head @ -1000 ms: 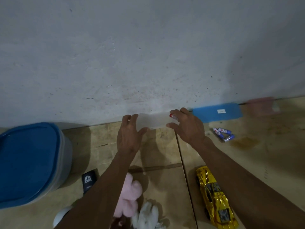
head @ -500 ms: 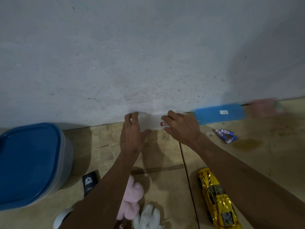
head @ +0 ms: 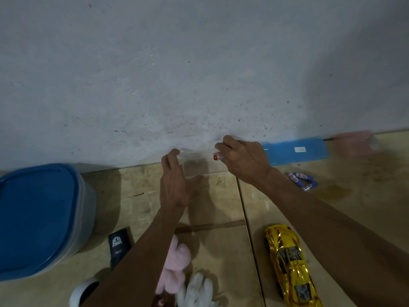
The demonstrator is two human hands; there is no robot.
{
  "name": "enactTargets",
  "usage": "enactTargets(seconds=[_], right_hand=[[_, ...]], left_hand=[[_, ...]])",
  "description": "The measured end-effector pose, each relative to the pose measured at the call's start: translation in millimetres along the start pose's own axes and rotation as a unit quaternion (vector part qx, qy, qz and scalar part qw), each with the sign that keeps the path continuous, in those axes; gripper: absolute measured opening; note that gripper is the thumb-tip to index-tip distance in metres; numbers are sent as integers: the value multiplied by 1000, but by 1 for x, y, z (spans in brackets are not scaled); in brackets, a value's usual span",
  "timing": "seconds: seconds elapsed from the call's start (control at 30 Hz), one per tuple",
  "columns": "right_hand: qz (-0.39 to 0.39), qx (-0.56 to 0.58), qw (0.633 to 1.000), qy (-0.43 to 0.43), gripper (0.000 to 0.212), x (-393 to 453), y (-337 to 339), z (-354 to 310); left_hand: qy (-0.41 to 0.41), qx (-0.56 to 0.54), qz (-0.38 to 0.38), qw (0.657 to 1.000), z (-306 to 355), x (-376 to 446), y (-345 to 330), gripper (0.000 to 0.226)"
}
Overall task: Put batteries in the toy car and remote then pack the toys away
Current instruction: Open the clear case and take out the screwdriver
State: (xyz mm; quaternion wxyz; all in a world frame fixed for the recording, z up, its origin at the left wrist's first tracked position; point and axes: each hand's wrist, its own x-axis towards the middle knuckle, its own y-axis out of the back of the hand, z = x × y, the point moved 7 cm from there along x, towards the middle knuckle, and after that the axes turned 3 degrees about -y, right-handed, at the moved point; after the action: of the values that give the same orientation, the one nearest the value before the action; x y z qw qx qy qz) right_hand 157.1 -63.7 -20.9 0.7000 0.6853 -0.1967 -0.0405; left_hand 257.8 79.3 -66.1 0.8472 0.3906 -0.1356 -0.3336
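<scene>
Nearest, the yellow toy car (head: pixel 291 265) is left on the floor awaiting batteries; beyond the car, loose batteries (head: pixel 302 181) lie within reach, a red-tipped battery (head: pixel 216 157) is pinched in the right hand (head: pixel 242 159), and the left hand (head: pixel 176 185) is held open-fingered, gripping nothing, probably to steady a clear case (head: pixel 194 156) against the wall (head: pixel 199 74).

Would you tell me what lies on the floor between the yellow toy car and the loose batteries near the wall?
In the head view, the person's right forearm crosses above that stretch between the toy car and the batteries; the visible floor there is bare.
</scene>
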Motion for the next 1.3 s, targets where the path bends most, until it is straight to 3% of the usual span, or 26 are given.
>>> enactTargets(seconds=[0.17, 0.4, 0.67, 0.83, 1.0, 1.17, 1.23, 1.3], right_hand=[[-39, 30, 999, -23, 22, 8, 3, 3], [14, 68, 993, -94, 26, 0, 6, 4], [-11, 148, 974, -171, 27, -8, 31, 17], [4, 287, 927, -241, 28, -38, 55, 39], [58, 359, 888, -283, 29, -92, 84, 72], [99, 431, 812, -380, 25, -171, 95, 125], [114, 437, 790, -415, 24, -187, 94, 127], [135, 469, 745, -455, 22, -220, 100, 143]], left_hand=[[25, -7, -18, 999, -1, -11, 1, 94], [42, 17, -31, 998, -4, -18, 2, 90], [37, 44, -26, 998, 10, -27, 8, 88], [39, 15, -22, 999, 36, -47, 12, 93], [17, 4, -23, 1000, 87, -86, -10, 82], [31, 11, -72, 997, 149, -165, -72, 79], [76, 19, -111, 991, 143, -194, -92, 80], [107, 72, -132, 983, 157, -225, -118, 85]])
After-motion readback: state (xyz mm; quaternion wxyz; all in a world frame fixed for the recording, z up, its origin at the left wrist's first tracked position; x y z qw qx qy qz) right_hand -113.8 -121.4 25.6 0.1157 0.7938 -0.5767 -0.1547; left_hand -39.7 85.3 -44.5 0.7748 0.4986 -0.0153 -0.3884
